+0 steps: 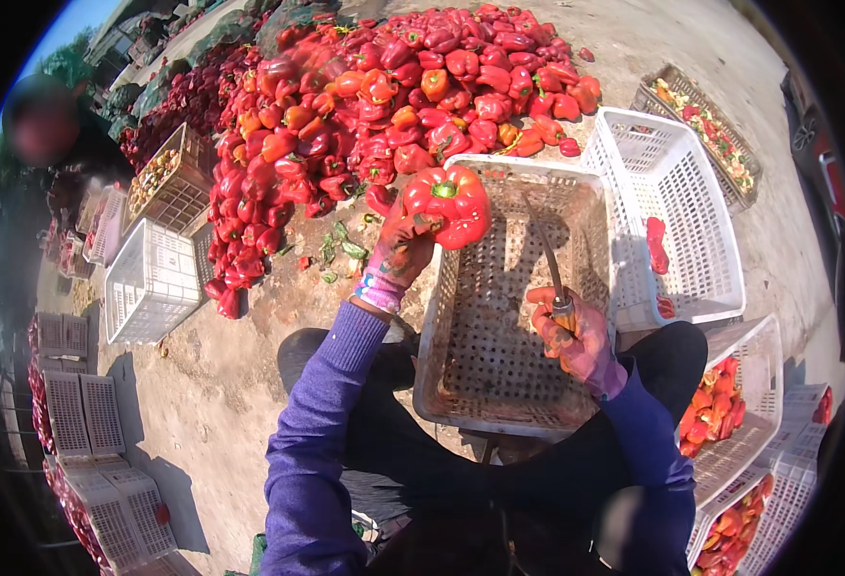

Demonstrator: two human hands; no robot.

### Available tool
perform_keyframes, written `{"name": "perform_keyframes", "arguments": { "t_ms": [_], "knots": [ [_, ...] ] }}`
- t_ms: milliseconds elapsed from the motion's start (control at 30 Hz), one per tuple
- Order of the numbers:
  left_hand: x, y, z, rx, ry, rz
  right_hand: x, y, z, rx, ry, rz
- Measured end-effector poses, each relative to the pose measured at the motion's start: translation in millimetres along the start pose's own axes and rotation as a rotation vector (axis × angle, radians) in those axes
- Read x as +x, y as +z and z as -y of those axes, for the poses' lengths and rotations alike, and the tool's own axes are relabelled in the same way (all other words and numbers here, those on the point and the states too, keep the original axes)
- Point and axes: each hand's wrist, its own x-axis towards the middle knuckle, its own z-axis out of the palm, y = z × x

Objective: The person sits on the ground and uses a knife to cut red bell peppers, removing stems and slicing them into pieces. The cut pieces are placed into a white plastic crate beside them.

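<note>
My left hand (402,248), in a stained pink glove, holds a whole red bell pepper (447,205) with its green stem facing up, over the near-left side of the large pile. In my right hand (573,338), gloved too, is a knife with a wooden handle (563,314) and a thin curved blade pointing away from me. Both are above or beside a dirty white plastic crate (429,360) with a perforated bottom, which stands between my knees. A big heap of red bell peppers (393,108) lies on the ground beyond.
Right of the crate stands a white crate (735,273) with a few red pieces; crates of cut red peppers (714,407) are nearer me. A brown crate (750,155) of pepper scraps stands beyond. At left are an empty-looking white crate (152,288), stacked crates (95,417) and another person (48,129).
</note>
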Motion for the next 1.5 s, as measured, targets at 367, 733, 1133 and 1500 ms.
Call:
{"name": "perform_keyframes", "arguments": {
  "t_ms": [367, 733, 1133, 1500],
  "knots": [
    [-35.3, 51.4, 51.7, 0.445, 0.207, -0.039, -6.5, 4.2, -1.5, 0.217, 0.053, 0.112],
    [-38.0, 59.5, 32.7, 0.242, 0.248, -0.159, -5.7, 9.1, -36.7, 0.154, 0.107, -0.078],
    [-40.6, 57.3, 31.0, 0.263, 0.191, -0.148, 4.0, -14.1, 12.8, -0.006, -0.046, -0.143],
    [-60.0, 69.3, 66.4, 0.313, -0.045, 0.078, 17.9, -23.2, -1.9, 0.201, -0.171, 0.022]
  ]
}}
